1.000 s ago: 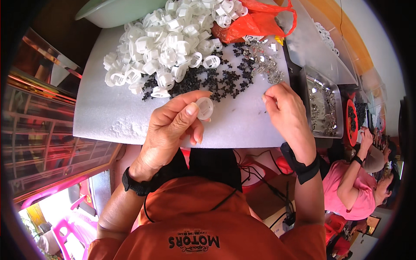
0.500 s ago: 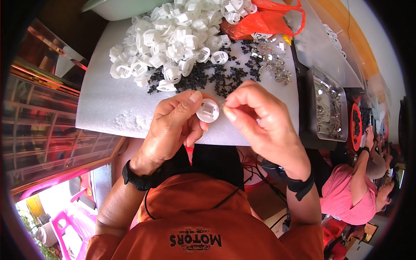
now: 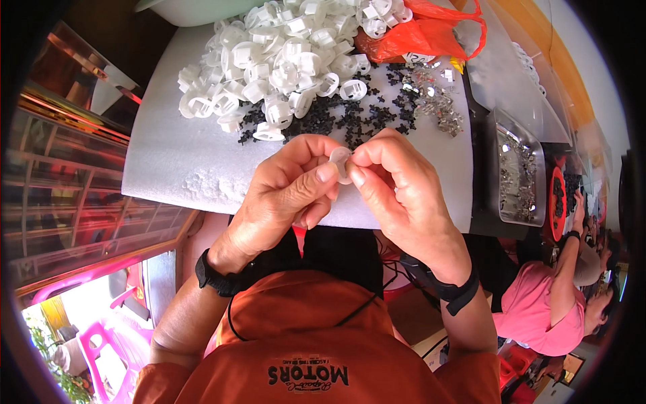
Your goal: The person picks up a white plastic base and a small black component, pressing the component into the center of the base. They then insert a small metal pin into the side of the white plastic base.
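Note:
Between the thumb and fingers of my left hand (image 3: pixel 286 182) is a round white plastic part (image 3: pixel 341 161), tilted nearly edge-on. My right hand (image 3: pixel 400 185) pinches at its right edge with thumb and forefinger; whatever small thing those fingertips hold is hidden. Both hands are over the near part of the white foam-topped table (image 3: pixel 161 155). Beyond them lies a large heap of similar white plastic parts (image 3: pixel 269 67). Small black cross-shaped pieces (image 3: pixel 350 118) are scattered in front of the heap, and small shiny metal pieces (image 3: pixel 441 108) lie to their right.
A red plastic bag (image 3: pixel 417 34) lies at the back, and a pale green basin (image 3: pixel 195 12) stands at the back left. On the right is a metal tray (image 3: pixel 518 172) of small shiny pieces, beside a red dish (image 3: pixel 557 202). A person in pink (image 3: pixel 538 303) works there.
My right hand has come to the white plastic part and now touches it. The part has turned from facing up to nearly edge-on. The whole view has shifted slightly.

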`<action>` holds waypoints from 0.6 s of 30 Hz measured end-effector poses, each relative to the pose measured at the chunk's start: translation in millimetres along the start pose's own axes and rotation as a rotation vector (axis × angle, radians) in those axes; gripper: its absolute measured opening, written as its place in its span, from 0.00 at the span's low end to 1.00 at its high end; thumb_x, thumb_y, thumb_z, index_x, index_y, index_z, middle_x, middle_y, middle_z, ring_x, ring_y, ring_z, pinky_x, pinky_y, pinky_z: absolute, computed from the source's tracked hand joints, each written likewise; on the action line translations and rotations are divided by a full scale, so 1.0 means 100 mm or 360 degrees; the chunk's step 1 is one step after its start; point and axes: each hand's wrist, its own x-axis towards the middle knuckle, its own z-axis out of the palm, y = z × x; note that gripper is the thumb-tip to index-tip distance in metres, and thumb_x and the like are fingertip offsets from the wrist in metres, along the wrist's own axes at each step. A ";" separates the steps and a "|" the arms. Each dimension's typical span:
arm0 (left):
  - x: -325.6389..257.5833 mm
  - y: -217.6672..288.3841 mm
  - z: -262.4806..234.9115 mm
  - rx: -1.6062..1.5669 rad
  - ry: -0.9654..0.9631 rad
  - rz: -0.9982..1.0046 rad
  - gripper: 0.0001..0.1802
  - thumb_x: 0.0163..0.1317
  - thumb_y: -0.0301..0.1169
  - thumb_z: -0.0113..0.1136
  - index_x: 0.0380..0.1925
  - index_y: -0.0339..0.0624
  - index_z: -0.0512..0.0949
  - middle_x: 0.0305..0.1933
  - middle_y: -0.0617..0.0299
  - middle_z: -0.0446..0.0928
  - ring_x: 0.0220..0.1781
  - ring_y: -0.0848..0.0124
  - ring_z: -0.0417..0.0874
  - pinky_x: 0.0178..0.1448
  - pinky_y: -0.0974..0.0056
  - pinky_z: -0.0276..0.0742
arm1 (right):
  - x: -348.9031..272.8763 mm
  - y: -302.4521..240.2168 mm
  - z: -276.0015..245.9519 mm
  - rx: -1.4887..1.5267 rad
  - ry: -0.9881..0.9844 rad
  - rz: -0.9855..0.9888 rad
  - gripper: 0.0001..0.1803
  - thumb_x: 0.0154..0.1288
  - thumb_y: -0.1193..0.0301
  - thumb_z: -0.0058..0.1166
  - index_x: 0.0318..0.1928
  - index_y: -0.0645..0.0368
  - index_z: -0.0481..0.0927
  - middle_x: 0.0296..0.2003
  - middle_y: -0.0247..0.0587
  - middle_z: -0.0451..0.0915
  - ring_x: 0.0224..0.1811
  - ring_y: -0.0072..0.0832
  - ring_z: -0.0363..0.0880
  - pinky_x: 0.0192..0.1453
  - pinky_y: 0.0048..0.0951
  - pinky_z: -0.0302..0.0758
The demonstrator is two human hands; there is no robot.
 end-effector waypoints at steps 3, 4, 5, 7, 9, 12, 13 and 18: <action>-0.01 0.01 0.00 -0.0002 0.0016 -0.0053 0.19 0.71 0.40 0.48 0.49 0.34 0.70 0.32 0.62 0.73 0.21 0.80 0.68 0.24 0.76 0.61 | 0.00 -0.02 -0.06 0.0138 -0.0037 0.0039 0.04 0.63 0.82 0.52 0.37 0.64 0.72 0.32 0.36 0.71 0.29 0.20 0.69 0.32 0.20 0.68; -0.01 0.01 0.01 -0.0038 0.0030 -0.0059 0.20 0.72 0.42 0.46 0.49 0.34 0.70 0.32 0.61 0.73 0.21 0.79 0.69 0.24 0.75 0.62 | 0.01 -0.02 -0.08 0.0143 -0.0042 0.0041 0.04 0.63 0.82 0.52 0.37 0.64 0.72 0.32 0.36 0.71 0.29 0.20 0.69 0.32 0.20 0.68; -0.01 0.01 0.00 -0.0039 0.0037 -0.0061 0.20 0.72 0.42 0.46 0.49 0.34 0.70 0.32 0.61 0.73 0.21 0.79 0.69 0.24 0.75 0.62 | 0.03 -0.03 -0.10 0.0128 -0.0070 0.0023 0.04 0.63 0.82 0.52 0.37 0.64 0.73 0.32 0.36 0.71 0.29 0.19 0.69 0.33 0.20 0.68; 0.00 0.02 0.00 0.0067 0.0069 -0.0099 0.21 0.72 0.44 0.43 0.48 0.34 0.72 0.31 0.59 0.74 0.21 0.78 0.70 0.24 0.74 0.62 | 0.06 -0.02 -0.12 0.0052 -0.0109 -0.0072 0.03 0.62 0.83 0.53 0.36 0.65 0.74 0.33 0.37 0.72 0.30 0.21 0.70 0.33 0.21 0.68; 0.01 0.02 -0.01 0.0051 0.0062 -0.0116 0.21 0.72 0.44 0.43 0.47 0.34 0.72 0.31 0.59 0.74 0.21 0.78 0.70 0.24 0.74 0.62 | 0.08 0.00 -0.11 0.0024 -0.0141 -0.0138 0.04 0.61 0.83 0.54 0.36 0.65 0.74 0.32 0.38 0.72 0.30 0.23 0.70 0.33 0.22 0.69; 0.01 0.03 -0.02 0.0026 0.0066 -0.0163 0.22 0.72 0.44 0.44 0.47 0.34 0.73 0.30 0.59 0.75 0.20 0.78 0.69 0.23 0.74 0.62 | 0.09 -0.01 -0.10 -0.0024 -0.0204 -0.0201 0.04 0.60 0.83 0.55 0.36 0.65 0.75 0.32 0.40 0.72 0.29 0.27 0.71 0.33 0.24 0.70; 0.02 0.04 -0.02 0.0016 0.0074 -0.0196 0.22 0.72 0.44 0.44 0.46 0.34 0.73 0.29 0.59 0.75 0.20 0.78 0.69 0.23 0.74 0.61 | 0.08 -0.01 -0.10 -0.0044 -0.0235 -0.0196 0.05 0.59 0.83 0.55 0.36 0.65 0.76 0.32 0.41 0.72 0.30 0.29 0.72 0.33 0.25 0.70; 0.02 0.01 -0.03 -0.0007 0.0089 -0.0190 0.22 0.72 0.45 0.44 0.46 0.34 0.74 0.29 0.60 0.75 0.19 0.79 0.69 0.21 0.75 0.61 | 0.01 -0.05 -0.02 -0.0113 -0.0128 -0.0246 0.07 0.58 0.84 0.55 0.39 0.66 0.78 0.31 0.42 0.74 0.29 0.31 0.75 0.33 0.27 0.72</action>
